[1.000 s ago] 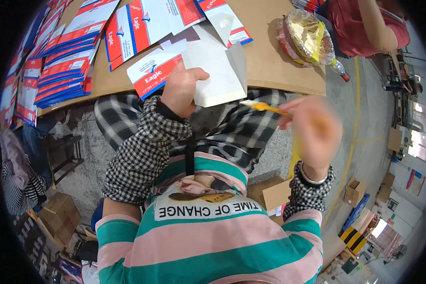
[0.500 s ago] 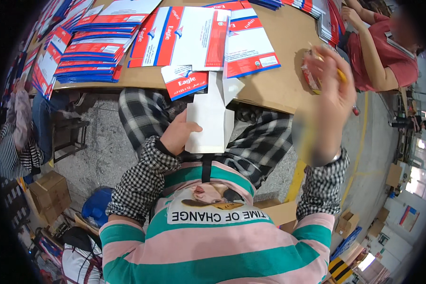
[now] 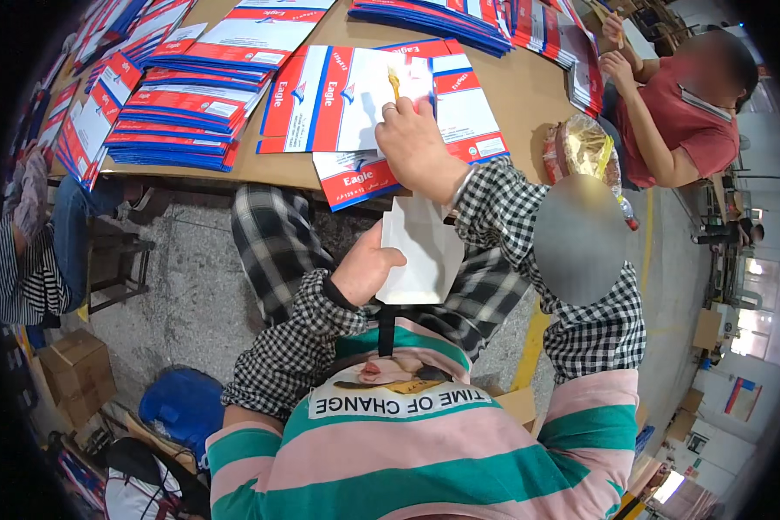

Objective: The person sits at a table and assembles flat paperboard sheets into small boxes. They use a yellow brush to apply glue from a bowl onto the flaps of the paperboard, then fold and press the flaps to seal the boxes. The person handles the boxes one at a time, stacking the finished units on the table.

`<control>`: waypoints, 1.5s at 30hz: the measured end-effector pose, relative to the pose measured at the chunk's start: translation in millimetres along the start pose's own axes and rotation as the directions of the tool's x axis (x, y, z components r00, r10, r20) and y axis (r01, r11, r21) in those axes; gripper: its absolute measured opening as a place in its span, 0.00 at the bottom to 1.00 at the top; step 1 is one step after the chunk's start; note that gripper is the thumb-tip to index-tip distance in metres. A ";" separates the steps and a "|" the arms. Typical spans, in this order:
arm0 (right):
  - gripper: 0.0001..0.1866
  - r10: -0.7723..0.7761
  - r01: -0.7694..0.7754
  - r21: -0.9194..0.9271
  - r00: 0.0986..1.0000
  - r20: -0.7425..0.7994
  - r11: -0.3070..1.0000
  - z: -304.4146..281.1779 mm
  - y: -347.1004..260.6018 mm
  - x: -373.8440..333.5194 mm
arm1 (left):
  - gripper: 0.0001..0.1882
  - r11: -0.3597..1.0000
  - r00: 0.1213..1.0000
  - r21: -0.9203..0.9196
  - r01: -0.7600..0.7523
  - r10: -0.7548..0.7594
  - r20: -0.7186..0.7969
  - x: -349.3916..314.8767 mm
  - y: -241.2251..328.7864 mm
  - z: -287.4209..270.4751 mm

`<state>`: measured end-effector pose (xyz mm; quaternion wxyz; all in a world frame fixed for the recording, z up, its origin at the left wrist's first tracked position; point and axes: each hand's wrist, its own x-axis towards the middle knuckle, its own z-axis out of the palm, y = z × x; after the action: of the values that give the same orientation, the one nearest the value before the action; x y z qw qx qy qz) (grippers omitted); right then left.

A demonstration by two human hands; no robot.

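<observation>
Your left hand [image 3: 370, 269] pinches the white folded carton [image 3: 420, 264] by its left side, thumb on the face. The carton is over your lap, just outside the near edge of the table [image 3: 524, 95]. CAUTION: a loose pinch could let it slip or skew its fold.

At the near edge, a printed carton [image 3: 354, 184] overhangs. Your right wrist hides whether it joins the white one; a snagged sleeve could drag it off.

Your right hand [image 3: 416, 147] is closed around a yellow-handled brush [image 3: 395, 85], bristles above a flat carton [image 3: 368, 82]. Contact cannot be confirmed. If the bristles are wet, which cannot be told, a dropped wrist could smear the print.

Toward the table's left, a stack of flat cartons [image 3: 182, 121] has uneven edges; a bump could fan it. Near the right edge, a plastic-lined tub [image 3: 585, 156] could tip under a wide elbow swing. Beyond that edge sits a co-worker [image 3: 689, 134].
</observation>
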<state>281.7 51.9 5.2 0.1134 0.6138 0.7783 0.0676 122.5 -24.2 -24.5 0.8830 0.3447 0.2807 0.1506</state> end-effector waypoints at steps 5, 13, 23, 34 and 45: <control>0.09 0.042 -0.054 -0.060 0.981 -0.188 0.997 -36.1 33.0 12.5 | 0.35 0.999 0.999 0.041 0.003 -0.005 0.037 -1.8 2.0 -11.8; 0.05 0.174 -0.168 0.058 0.842 -0.510 0.984 -80.9 127.4 -32.6 | 0.31 0.928 0.955 0.236 0.290 -0.295 -0.012 -15.0 34.2 -88.0; 0.14 0.148 0.028 0.427 0.915 -0.374 0.904 -38.2 78.8 -85.2 | 0.21 0.852 0.894 0.269 0.448 -0.419 -0.161 -7.2 108.3 -181.8; 0.29 0.211 -0.128 0.355 0.955 -0.207 0.926 67.6 36.2 -86.9 | 0.32 0.939 0.905 -0.129 -0.319 0.261 -0.336 -90.7 59.1 -164.4; 0.19 0.202 -0.056 0.409 0.925 -0.323 0.911 76.1 29.7 -84.6 | 0.41 0.943 0.939 -0.318 -0.096 -0.019 -0.342 -159.1 -51.6 -81.9</control>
<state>348.0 -25.8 -53.0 -0.1603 0.6520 0.7406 0.0283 -49.7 -91.4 -47.4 0.8631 0.1661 0.3930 0.2703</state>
